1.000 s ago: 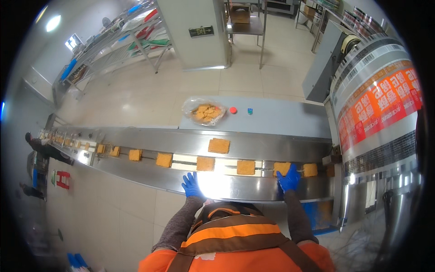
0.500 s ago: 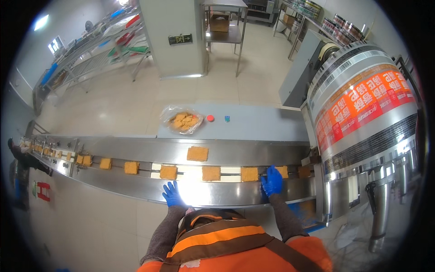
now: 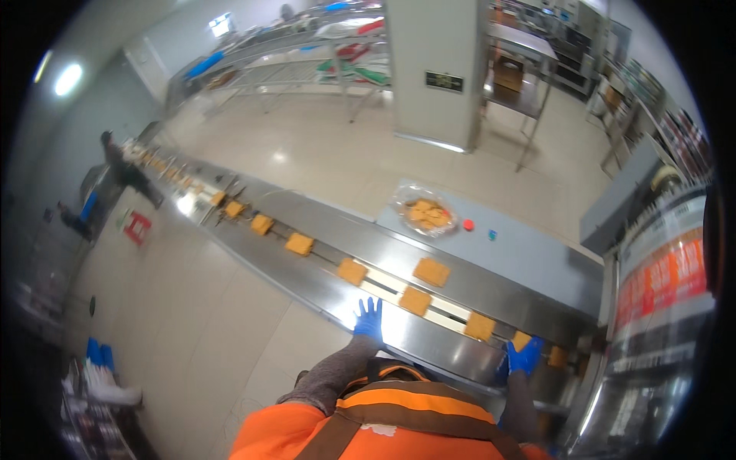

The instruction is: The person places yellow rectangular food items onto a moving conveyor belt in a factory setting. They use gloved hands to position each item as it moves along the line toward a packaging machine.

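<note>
A line of square golden-brown biscuit-like slabs (image 3: 415, 300) lies along the narrow channel of a steel conveyor (image 3: 322, 287). My left hand (image 3: 369, 323), in a blue glove, rests at the conveyor's near edge. Its fingers are spread and it holds nothing. At the right end my blue-gloved right hand (image 3: 525, 356) reaches over the channel with fingers stretched out. It overlaps the near side of one slab (image 3: 520, 338); whether it presses on it I cannot tell. Another slab (image 3: 558, 356) lies just beyond that hand. One more slab (image 3: 432, 271) sits apart on the steel surface behind the channel.
Behind the conveyor, a grey tabletop (image 3: 510, 257) bears a clear bag of broken golden pieces (image 3: 427, 214), a red round item (image 3: 468, 225) and a small blue-green item (image 3: 492, 234). A large printed film roll (image 3: 661, 284) stands right. A person (image 3: 126, 169) and red stool (image 3: 136, 228) are far left.
The view has swung left and tilted, so the conveyor now slopes down to the right. My left hand stays spread at the near edge; my right hand remains by the slabs at the right end.
</note>
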Action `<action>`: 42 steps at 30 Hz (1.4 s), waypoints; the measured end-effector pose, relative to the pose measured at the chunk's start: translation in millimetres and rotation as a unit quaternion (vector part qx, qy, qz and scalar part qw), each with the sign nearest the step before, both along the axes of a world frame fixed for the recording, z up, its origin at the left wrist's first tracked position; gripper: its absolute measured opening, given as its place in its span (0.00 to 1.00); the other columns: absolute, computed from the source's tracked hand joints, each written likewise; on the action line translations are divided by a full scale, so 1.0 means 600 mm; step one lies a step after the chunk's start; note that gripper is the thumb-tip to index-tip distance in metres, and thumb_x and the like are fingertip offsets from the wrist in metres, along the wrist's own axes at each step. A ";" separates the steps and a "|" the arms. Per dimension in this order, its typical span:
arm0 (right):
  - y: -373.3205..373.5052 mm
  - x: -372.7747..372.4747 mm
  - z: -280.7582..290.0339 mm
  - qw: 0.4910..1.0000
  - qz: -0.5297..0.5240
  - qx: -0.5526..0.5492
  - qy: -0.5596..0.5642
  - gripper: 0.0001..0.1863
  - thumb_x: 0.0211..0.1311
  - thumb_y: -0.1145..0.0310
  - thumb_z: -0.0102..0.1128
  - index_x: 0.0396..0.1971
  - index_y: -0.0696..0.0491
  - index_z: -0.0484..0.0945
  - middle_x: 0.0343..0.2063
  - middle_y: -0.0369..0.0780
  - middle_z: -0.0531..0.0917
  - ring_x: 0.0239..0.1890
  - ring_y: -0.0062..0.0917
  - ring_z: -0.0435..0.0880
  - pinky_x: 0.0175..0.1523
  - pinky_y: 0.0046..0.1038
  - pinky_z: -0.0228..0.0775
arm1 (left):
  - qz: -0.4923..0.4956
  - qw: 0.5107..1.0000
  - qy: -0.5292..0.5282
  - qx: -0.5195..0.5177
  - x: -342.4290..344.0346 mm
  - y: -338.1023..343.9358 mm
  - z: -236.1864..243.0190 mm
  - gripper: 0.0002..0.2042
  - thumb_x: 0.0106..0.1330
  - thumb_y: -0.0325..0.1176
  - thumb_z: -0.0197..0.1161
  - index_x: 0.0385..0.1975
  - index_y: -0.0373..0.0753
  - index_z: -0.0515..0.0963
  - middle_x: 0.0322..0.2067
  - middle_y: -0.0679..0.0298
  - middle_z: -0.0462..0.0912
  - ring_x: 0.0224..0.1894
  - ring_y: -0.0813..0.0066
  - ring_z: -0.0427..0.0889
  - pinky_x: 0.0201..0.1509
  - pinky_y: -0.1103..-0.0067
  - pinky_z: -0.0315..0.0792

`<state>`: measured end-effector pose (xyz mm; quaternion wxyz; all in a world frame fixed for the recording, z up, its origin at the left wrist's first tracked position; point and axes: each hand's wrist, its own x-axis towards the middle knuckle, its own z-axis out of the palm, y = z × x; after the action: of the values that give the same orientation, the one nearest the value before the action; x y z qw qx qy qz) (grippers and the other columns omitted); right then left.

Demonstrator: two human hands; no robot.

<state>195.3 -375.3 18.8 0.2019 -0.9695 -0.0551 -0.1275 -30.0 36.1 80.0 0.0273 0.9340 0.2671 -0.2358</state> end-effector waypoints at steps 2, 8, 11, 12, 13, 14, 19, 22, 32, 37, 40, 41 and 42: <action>0.018 -0.010 0.027 0.998 0.053 -0.030 0.019 0.50 0.46 0.56 0.76 0.67 0.58 0.59 0.62 0.52 0.69 0.62 0.48 0.70 0.66 0.40 0.63 | 0.001 1.000 0.009 0.000 -0.006 0.001 0.019 0.68 0.40 0.60 0.75 0.73 0.34 0.35 0.73 0.41 0.42 0.73 0.32 0.39 0.70 0.41 0.45; 0.089 -0.038 -0.024 0.994 0.078 0.014 0.072 0.50 0.49 0.55 0.74 0.68 0.59 0.57 0.64 0.53 0.68 0.64 0.49 0.68 0.67 0.40 0.61 | 0.007 0.999 -0.028 -0.026 -0.019 0.005 0.027 0.68 0.39 0.55 0.78 0.72 0.31 0.35 0.71 0.37 0.42 0.73 0.30 0.40 0.69 0.40 0.47; 0.141 -0.051 0.018 0.987 0.030 0.079 0.135 0.53 0.47 0.54 0.75 0.69 0.59 0.55 0.64 0.54 0.67 0.65 0.49 0.67 0.67 0.42 0.62 | 0.017 0.999 0.001 -0.035 -0.019 0.012 0.031 0.69 0.38 0.56 0.78 0.73 0.33 0.34 0.73 0.41 0.42 0.74 0.34 0.38 0.70 0.42 0.46; 0.137 -0.046 0.020 0.987 0.014 0.071 0.143 0.53 0.47 0.53 0.75 0.69 0.58 0.55 0.64 0.54 0.66 0.65 0.49 0.67 0.67 0.42 0.62 | 0.011 0.999 -0.006 -0.048 -0.017 0.017 0.041 0.69 0.38 0.56 0.79 0.73 0.33 0.35 0.73 0.40 0.42 0.74 0.34 0.38 0.71 0.42 0.45; 0.130 -0.039 0.017 0.986 0.000 0.062 0.152 0.54 0.46 0.53 0.75 0.69 0.58 0.54 0.65 0.54 0.66 0.65 0.49 0.67 0.67 0.42 0.62 | 0.002 0.999 -0.006 -0.048 -0.017 0.024 0.040 0.69 0.38 0.56 0.79 0.73 0.32 0.35 0.73 0.40 0.42 0.74 0.34 0.38 0.71 0.42 0.45; 0.110 -0.028 -0.009 0.989 0.028 0.077 0.120 0.53 0.47 0.54 0.75 0.69 0.58 0.55 0.65 0.55 0.64 0.65 0.49 0.67 0.67 0.42 0.63 | 0.000 0.999 -0.008 -0.051 -0.022 0.030 0.029 0.69 0.37 0.56 0.79 0.73 0.32 0.35 0.73 0.40 0.41 0.74 0.34 0.38 0.70 0.42 0.45; 0.119 -0.045 0.133 0.984 0.013 0.008 0.175 0.51 0.49 0.57 0.74 0.69 0.59 0.55 0.66 0.54 0.64 0.65 0.49 0.66 0.68 0.41 0.61 | -0.020 0.993 -0.058 -0.105 -0.062 0.065 0.021 0.65 0.42 0.53 0.77 0.74 0.36 0.37 0.73 0.41 0.41 0.74 0.36 0.38 0.72 0.44 0.44; 0.081 -0.053 0.078 0.994 0.031 -0.103 0.027 0.49 0.52 0.58 0.73 0.69 0.60 0.56 0.67 0.53 0.64 0.65 0.49 0.68 0.67 0.41 0.62 | 0.004 0.985 -0.081 -0.156 -0.071 0.073 0.051 0.56 0.49 0.50 0.73 0.75 0.44 0.41 0.74 0.50 0.43 0.76 0.44 0.39 0.73 0.49 0.45; 0.202 -0.096 0.072 0.989 0.050 0.083 0.115 0.49 0.51 0.60 0.75 0.68 0.61 0.55 0.61 0.54 0.72 0.64 0.47 0.70 0.66 0.38 0.63 | 0.321 0.911 -0.254 -0.048 -0.315 0.172 -0.040 0.39 0.55 0.49 0.67 0.69 0.50 0.63 0.71 0.51 0.56 0.72 0.50 0.55 0.70 0.58 0.58; 0.146 -0.037 0.037 0.975 0.076 0.018 0.209 0.50 0.49 0.61 0.75 0.68 0.60 0.55 0.67 0.53 0.63 0.68 0.44 0.64 0.70 0.37 0.59 | 0.653 0.750 -0.106 -0.012 -0.562 0.224 -0.040 0.43 0.54 0.60 0.64 0.70 0.51 0.61 0.74 0.52 0.45 0.76 0.47 0.44 0.74 0.57 0.51; 0.206 -0.077 0.180 0.964 0.063 -0.065 0.249 0.48 0.52 0.59 0.73 0.69 0.60 0.55 0.67 0.53 0.63 0.68 0.44 0.63 0.71 0.38 0.57 | 0.758 0.652 -0.012 0.033 -0.769 0.192 -0.007 0.43 0.58 0.60 0.59 0.73 0.50 0.56 0.75 0.51 0.41 0.76 0.47 0.38 0.74 0.52 0.44; 0.220 -0.097 0.227 0.964 0.055 -0.090 0.246 0.47 0.54 0.58 0.72 0.69 0.60 0.55 0.67 0.53 0.63 0.68 0.44 0.63 0.71 0.38 0.57 | 0.787 0.614 0.025 0.056 -0.819 0.173 0.026 0.41 0.62 0.59 0.55 0.73 0.49 0.54 0.75 0.52 0.40 0.76 0.47 0.38 0.75 0.53 0.42; 0.181 -0.095 0.179 0.974 0.048 -0.111 0.193 0.47 0.55 0.57 0.70 0.69 0.60 0.55 0.67 0.54 0.64 0.68 0.45 0.63 0.70 0.39 0.57 | 0.794 0.603 0.034 0.065 -0.854 0.184 0.052 0.38 0.63 0.55 0.54 0.73 0.48 0.54 0.75 0.51 0.41 0.76 0.45 0.39 0.74 0.53 0.43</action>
<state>138.4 -266.9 126.2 0.1054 -0.9885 -0.0753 0.0786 -542.6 146.6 111.5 0.1341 0.3446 0.9193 -0.1348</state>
